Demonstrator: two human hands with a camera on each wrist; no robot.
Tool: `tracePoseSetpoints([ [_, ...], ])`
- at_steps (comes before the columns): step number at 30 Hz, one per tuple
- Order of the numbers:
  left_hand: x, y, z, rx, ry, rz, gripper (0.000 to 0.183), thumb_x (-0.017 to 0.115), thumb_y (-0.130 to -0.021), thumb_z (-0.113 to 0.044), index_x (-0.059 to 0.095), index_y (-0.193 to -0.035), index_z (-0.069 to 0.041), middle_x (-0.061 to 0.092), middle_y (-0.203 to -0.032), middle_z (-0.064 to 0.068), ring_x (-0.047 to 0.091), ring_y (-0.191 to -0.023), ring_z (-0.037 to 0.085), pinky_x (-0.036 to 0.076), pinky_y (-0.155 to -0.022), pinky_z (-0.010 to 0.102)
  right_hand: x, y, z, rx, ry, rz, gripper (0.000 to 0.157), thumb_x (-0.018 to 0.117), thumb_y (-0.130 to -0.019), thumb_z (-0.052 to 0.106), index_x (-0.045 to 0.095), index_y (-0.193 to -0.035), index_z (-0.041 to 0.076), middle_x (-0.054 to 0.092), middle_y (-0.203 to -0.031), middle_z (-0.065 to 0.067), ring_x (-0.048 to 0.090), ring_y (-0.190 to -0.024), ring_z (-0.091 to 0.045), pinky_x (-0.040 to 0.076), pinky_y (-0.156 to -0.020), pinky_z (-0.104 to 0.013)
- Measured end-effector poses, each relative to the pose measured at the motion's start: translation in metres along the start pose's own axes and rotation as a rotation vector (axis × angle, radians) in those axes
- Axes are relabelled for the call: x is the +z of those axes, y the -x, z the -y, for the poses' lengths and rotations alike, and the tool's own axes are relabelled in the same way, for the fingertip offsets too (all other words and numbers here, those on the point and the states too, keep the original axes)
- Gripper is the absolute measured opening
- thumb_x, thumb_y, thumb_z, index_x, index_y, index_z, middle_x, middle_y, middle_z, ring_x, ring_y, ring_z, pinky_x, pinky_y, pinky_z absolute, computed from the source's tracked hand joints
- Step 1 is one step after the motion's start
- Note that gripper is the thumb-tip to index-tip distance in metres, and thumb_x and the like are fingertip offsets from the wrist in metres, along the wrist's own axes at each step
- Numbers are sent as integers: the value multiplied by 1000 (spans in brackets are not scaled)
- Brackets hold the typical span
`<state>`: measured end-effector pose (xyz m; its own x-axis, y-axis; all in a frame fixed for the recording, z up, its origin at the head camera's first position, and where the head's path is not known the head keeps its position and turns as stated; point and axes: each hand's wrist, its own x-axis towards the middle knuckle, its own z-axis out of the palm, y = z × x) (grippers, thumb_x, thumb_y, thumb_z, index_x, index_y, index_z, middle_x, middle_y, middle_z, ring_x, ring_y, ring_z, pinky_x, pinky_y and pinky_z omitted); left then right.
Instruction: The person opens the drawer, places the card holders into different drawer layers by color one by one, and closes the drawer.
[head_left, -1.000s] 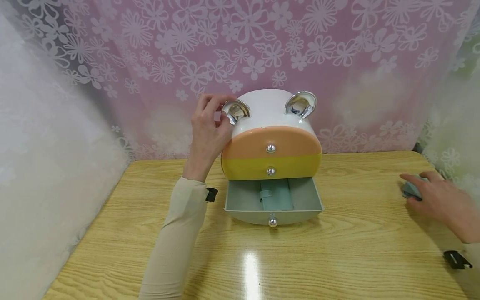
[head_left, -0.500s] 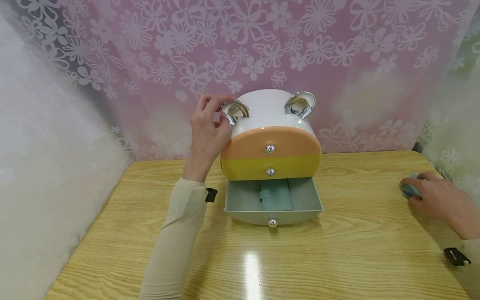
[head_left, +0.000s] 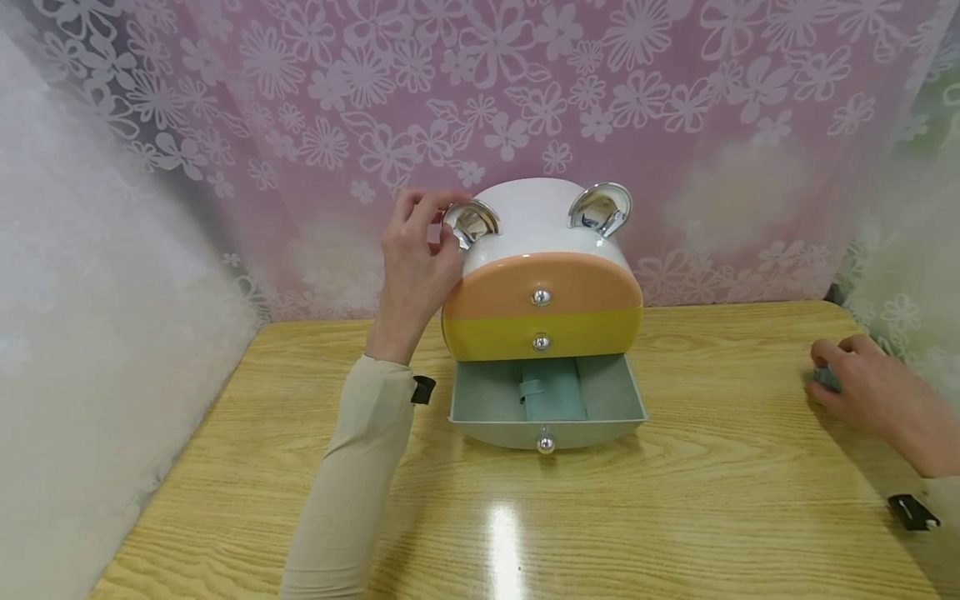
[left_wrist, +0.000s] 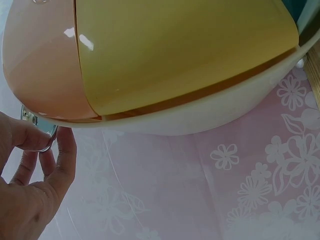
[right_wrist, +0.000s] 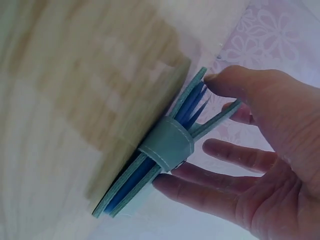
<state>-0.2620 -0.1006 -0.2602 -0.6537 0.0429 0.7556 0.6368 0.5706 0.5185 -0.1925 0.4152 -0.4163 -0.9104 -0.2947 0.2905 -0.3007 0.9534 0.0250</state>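
My left hand [head_left: 416, 258] holds the silver left ear [head_left: 472, 223] of a small drawer cabinet [head_left: 536, 208], thumb in front and fingers behind. The cabinet has an orange drawer [head_left: 495, 287] and a yellow drawer [head_left: 487, 337], both pushed in. Its pale green bottom drawer [head_left: 480, 432] is pulled out, with a teal strapped card holder [head_left: 558, 396] lying inside. At the far right, my right hand [head_left: 885, 400] pinches another teal card holder [right_wrist: 167, 145] between thumb and fingers. This one has blue inner leaves and a stitched strap, and stands on edge close to the tabletop.
The wood-grain table [head_left: 675, 517] carries the cabinet near its back edge. A pink flowered curtain [head_left: 420, 108] hangs right behind, and pale cloth [head_left: 97, 333] lines the left side. Round silver knobs stick out from the drawer fronts, the lowest one [head_left: 546, 444] furthest forward.
My right fingers have curled further round the card holder, which has shifted slightly right and turned so less of it shows. The left hand, cabinet and pulled-out drawer stay put.
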Motion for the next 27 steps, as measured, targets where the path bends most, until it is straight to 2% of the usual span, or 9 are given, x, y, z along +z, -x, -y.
tracePoseSetpoints([
  [5,1,0,0,0,-3,1,34,51,-93,3,73,-115,-10,58,-110,13,65,-100,22,63,-74,31,3,3,1,-71,15,-111,20,58,-96,-5,44,-84,2,39,-65,-9,34,-64,-24,25,-54,-30],
  [9,0,0,0,-4,-7,4,33,51,-93,2,72,-116,-10,57,-110,13,65,-100,22,63,-74,31,3,4,2,-87,25,-128,12,49,-103,0,54,-93,-5,48,-72,-21,44,-63,-29,34,-49,-30],
  [12,0,0,0,0,-8,4,34,51,-93,3,72,-116,-10,58,-111,13,65,-100,22,63,-74,31,1,2,5,-90,21,-135,10,54,-100,-4,62,-97,-9,52,-81,-31,51,-67,-37,43,-48,-37],
  [16,-1,-1,0,6,-7,2,34,51,-93,4,72,-116,-9,58,-111,13,64,-100,22,63,-74,31,-4,-2,11,-34,-12,-129,7,58,-94,-7,63,-93,-12,53,-88,-35,53,-74,-43,47,-53,-46],
  [19,-1,-1,0,4,-7,2,34,51,-93,4,72,-116,-10,57,-110,13,65,-100,23,63,-74,31,-9,-4,17,31,-48,-103,13,58,-96,-1,61,-95,-13,52,-98,-38,53,-78,-45,48,-54,-48],
  [21,-1,-1,0,2,-9,4,34,51,-93,4,72,-116,-10,57,-110,13,65,-100,23,63,-74,31,-12,-5,20,71,-72,-86,24,63,-97,10,59,-98,-14,49,-102,-40,54,-75,-42,48,-51,-46],
  [24,-1,0,-1,0,-11,11,34,51,-93,4,72,-116,-10,57,-111,13,65,-101,23,63,-74,31,-15,-7,25,121,-96,-69,42,74,-91,22,57,-99,-15,47,-103,-39,54,-68,-38,47,-47,-43],
  [27,-1,0,-1,-6,-10,17,34,51,-93,3,72,-117,-10,57,-111,13,65,-101,23,63,-75,32,-15,-8,27,148,-112,-46,45,79,-86,20,55,-101,-15,46,-104,-38,54,-68,-38,48,-48,-43],
])
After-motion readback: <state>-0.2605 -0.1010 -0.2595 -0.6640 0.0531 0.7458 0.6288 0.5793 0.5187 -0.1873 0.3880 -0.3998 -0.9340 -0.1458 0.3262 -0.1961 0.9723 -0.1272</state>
